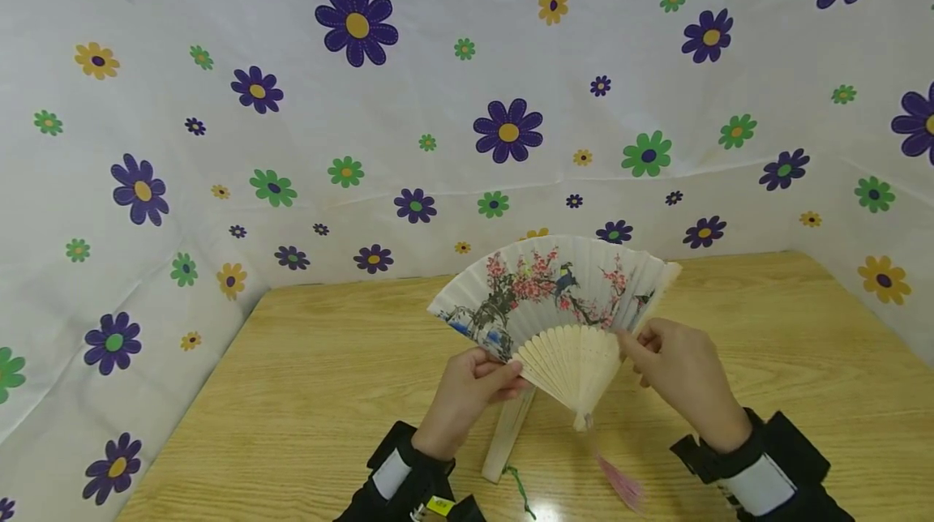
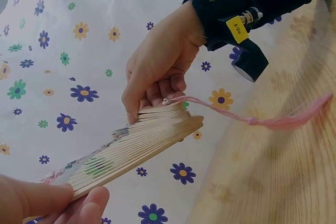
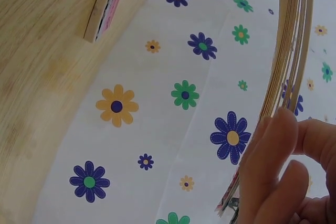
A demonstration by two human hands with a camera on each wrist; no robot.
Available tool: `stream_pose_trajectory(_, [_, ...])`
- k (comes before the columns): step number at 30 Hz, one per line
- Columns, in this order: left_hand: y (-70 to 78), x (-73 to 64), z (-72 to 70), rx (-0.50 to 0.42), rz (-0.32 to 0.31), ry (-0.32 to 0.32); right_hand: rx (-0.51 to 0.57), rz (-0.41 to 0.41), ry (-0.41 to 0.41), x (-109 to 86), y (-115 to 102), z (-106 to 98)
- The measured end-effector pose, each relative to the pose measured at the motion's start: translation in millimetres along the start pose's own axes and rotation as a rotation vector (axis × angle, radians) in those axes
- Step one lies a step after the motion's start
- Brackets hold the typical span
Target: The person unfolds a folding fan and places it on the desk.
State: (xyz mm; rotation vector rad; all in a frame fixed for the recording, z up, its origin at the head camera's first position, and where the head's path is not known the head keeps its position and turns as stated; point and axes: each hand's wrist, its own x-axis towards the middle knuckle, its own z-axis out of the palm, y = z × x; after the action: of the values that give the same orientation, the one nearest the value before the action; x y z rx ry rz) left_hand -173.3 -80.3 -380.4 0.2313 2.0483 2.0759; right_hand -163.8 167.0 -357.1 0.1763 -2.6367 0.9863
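A half-spread folding fan (image 1: 562,287) is held up above the table, its leaf painted with pink blossoms and a bird. My left hand (image 1: 474,384) pinches its left edge between thumb and fingers. At the opposite edge, my right hand (image 1: 682,364) grips the outer rib. Pale pierced ribs (image 2: 157,129) fan out from the pivot, where a pink tassel (image 1: 620,483) hangs. Below it, partly covered by the fan and left hand, a folded fan (image 1: 505,441) with a green cord (image 1: 520,489) lies on the table.
The wooden table (image 1: 292,392) extends to both sides of the hands. White cloth (image 1: 438,92) printed with purple, green and yellow flowers encloses its back and sides. Both wrists wear black straps (image 1: 759,473) with devices attached.
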Motion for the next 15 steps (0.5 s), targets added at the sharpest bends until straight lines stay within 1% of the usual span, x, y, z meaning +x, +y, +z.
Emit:
stream_pose_trajectory(4, [0.4,0.6,-1.3,-0.04,0.002,-0.004,-0.021,0.006,0.027,0.7,0.6,-1.6])
stream_pose_trajectory(9, [0.5,1.0,-1.5,-0.048,0.015,-0.011,-0.017,0.006,0.04,1.4,0.6,-1.6])
stream_pose_trajectory(12, [0.4,1.3,-1.2,-0.05,0.018,-0.003,-0.015,0.009,0.042,1.8,0.7,-2.2])
stream_pose_trajectory(15, [0.3,1.1,-1.0,-0.074,0.015,0.007,-0.013,0.011,0.05,2.0,1.3,-3.8])
